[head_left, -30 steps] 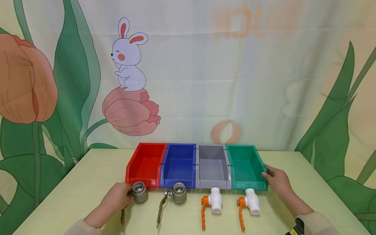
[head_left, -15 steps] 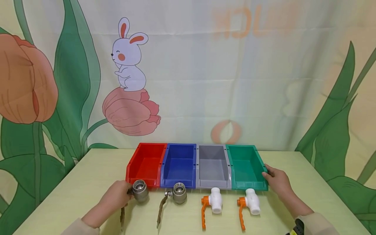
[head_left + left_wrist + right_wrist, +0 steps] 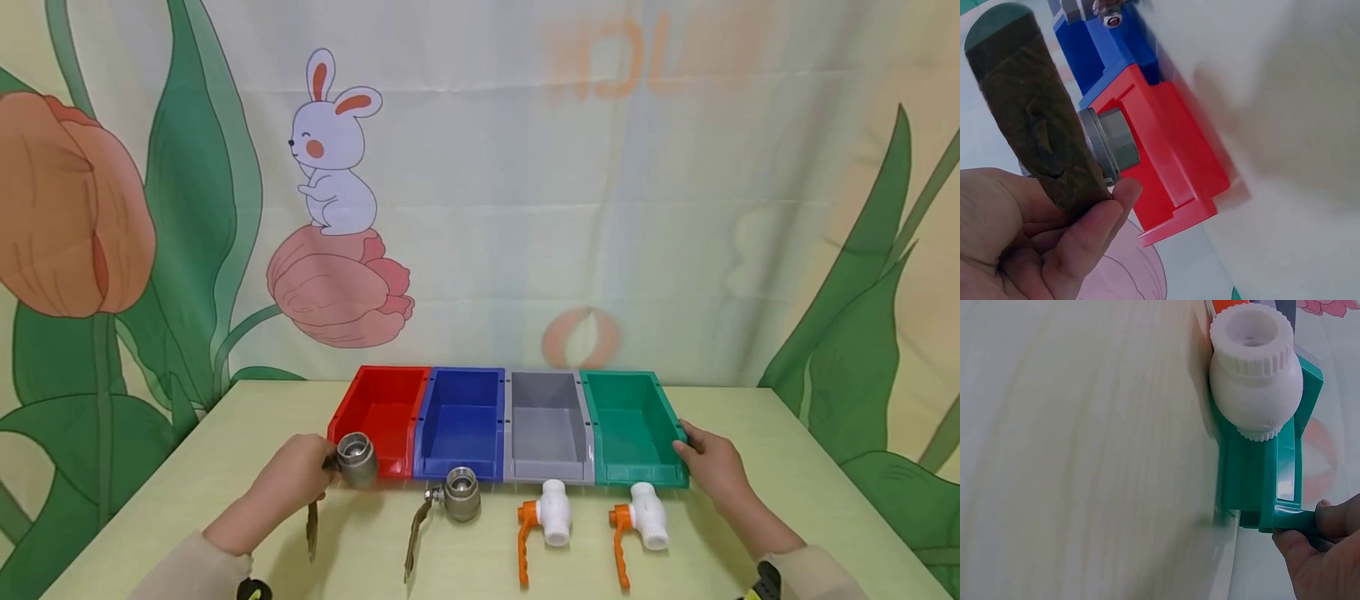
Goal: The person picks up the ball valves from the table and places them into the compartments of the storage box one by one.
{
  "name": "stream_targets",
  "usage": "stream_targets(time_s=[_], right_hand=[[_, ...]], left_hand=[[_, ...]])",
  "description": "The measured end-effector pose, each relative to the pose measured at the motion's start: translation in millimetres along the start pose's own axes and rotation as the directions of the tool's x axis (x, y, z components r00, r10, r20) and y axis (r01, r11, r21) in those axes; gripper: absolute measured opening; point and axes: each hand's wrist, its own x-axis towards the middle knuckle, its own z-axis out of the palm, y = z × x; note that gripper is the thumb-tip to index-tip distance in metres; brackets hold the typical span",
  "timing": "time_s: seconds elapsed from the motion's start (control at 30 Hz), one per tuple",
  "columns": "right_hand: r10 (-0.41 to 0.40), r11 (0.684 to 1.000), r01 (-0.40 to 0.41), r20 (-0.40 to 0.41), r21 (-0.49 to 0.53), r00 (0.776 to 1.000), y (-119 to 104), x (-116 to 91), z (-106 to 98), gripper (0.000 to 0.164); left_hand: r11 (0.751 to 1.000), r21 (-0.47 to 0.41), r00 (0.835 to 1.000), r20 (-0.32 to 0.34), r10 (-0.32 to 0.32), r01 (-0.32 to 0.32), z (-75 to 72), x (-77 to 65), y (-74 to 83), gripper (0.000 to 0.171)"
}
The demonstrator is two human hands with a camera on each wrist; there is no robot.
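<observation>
My left hand (image 3: 294,473) grips a metal ball valve (image 3: 358,462) near the base of its lever, raised off the table before the red bin (image 3: 393,467). In the left wrist view, thumb and fingers pinch the brown-wrapped lever (image 3: 1035,112), which hides part of the valve body. My right hand (image 3: 714,468) pinches the right side edge of the green bin (image 3: 641,475). A second metal ball valve (image 3: 462,497) stands in front of the blue bin (image 3: 459,471). Two white plastic valves (image 3: 556,515) with orange levers lie farther right, one shown large in the right wrist view.
The red, blue, grey (image 3: 549,472) and green bins stand side by side in a row, their insides bare. They sit on a pale wood-grain table (image 3: 247,417). Behind it hangs a printed curtain (image 3: 480,208) with a rabbit and tulips.
My left hand has lifted the metal ball valve up and slightly forward, its lever rising too. My right hand stays on the green bin. The head view has shifted slightly.
</observation>
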Motion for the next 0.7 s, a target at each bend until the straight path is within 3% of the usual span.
stream_targets(time_s=[0.27, 0.5, 0.7], right_hand=[[0.002, 1.0, -0.002, -0.001, -0.003, 1.0, 1, -1, -1, 0.051], [0.014, 1.0, -0.014, -0.005, 0.001, 1.0, -1, -2, -1, 0.051], [0.022, 1.0, -0.022, -0.005, 0.013, 1.0, -3, -2, 0, 0.051]], left_hand=[[0.999, 0.045, 1.0, 0.005, -0.014, 0.014, -10.5, 12.2, 7.4, 0.013], [0.996, 0.091, 1.0, -0.017, 0.025, -0.024, -17.0, 24.3, 12.6, 0.016], [0.997, 0.082, 1.0, -0.006, 0.0, 0.0, -21.8, 35.1, 17.2, 0.014]])
